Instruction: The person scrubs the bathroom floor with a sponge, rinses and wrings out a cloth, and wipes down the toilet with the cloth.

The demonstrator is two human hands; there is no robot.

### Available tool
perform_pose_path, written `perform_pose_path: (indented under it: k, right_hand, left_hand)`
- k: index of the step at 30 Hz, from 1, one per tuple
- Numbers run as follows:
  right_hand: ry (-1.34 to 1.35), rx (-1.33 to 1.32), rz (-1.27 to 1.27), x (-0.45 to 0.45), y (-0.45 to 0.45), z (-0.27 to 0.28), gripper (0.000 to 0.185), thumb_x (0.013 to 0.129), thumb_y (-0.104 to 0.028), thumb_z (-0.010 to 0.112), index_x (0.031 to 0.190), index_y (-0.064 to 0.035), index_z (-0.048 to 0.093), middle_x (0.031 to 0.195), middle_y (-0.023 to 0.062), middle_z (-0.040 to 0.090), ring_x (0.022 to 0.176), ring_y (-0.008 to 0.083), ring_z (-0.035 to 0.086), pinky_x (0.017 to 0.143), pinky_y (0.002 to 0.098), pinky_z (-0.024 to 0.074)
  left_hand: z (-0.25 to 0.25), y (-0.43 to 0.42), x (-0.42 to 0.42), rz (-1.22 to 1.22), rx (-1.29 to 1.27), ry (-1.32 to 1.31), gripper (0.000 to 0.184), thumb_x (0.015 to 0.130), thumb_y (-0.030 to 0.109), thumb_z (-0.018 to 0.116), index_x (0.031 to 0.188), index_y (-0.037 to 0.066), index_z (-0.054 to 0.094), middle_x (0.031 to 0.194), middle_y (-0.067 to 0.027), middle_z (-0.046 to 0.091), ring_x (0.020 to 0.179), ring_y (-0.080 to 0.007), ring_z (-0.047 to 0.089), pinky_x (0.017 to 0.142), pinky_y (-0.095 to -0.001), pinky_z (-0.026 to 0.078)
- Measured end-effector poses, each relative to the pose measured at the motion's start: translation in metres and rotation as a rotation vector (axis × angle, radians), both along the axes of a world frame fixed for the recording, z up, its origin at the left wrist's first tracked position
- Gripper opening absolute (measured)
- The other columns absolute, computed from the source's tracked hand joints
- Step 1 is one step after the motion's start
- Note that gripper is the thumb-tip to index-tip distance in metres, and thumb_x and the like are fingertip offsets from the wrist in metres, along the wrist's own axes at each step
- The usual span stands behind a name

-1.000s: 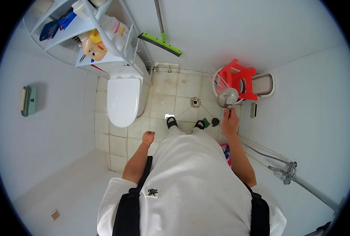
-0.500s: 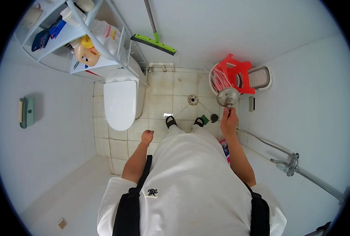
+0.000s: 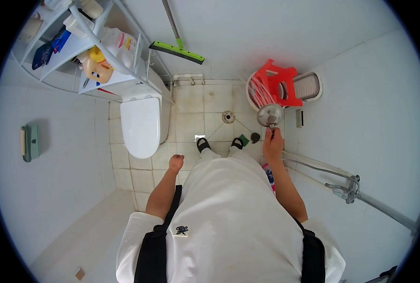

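Observation:
My right hand [image 3: 273, 141] is wrapped round the handle of a metal shower head [image 3: 270, 115], whose round head points away from me. Thin streams of water spray from it toward a red plastic stool [image 3: 281, 79] and the pale basin [image 3: 253, 100] beneath or beside it. My left hand [image 3: 176, 162] hangs over the tiled floor at my left side, its fingers curled and nothing visible in them.
A white toilet [image 3: 140, 127] stands at the left below a shelf rack [image 3: 70, 54] of bottles. A green squeegee [image 3: 178, 51] leans on the far wall. Near my feet lie a floor drain [image 3: 228, 117] and a green pad [image 3: 244, 140]. Shower pipes [image 3: 349, 188] run along the right wall.
The view has shifted, so the room sits farther left and the shelf higher. The water spray is now plainer and reaches farther left. Both hands keep their hold and posture.

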State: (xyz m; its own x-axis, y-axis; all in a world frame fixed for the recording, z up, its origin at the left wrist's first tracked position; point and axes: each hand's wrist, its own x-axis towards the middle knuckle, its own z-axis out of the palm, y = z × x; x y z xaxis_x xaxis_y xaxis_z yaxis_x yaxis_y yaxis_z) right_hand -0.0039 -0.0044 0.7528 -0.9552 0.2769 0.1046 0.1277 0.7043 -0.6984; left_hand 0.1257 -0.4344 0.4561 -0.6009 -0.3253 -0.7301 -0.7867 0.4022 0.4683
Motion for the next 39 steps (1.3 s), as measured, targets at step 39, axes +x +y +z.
perform_pose_path:
  k: [39]
  right_hand:
    - [-0.143,-0.079,-0.004,0.133,-0.014,-0.022,0.021,0.097,-0.024,0.06,0.095,-0.0033,0.058,0.081,0.0187,0.063,0.077,0.0392,0.063,0.067,0.0466,0.0484]
  left_hand:
    - [-0.007,-0.03,-0.022,-0.221,0.011,-0.016,0.047,0.086,0.039,0.064,0.11,-0.001,0.071,0.108,-0.0214,0.071,0.105,-0.0345,0.067,0.092,-0.0406,0.05]
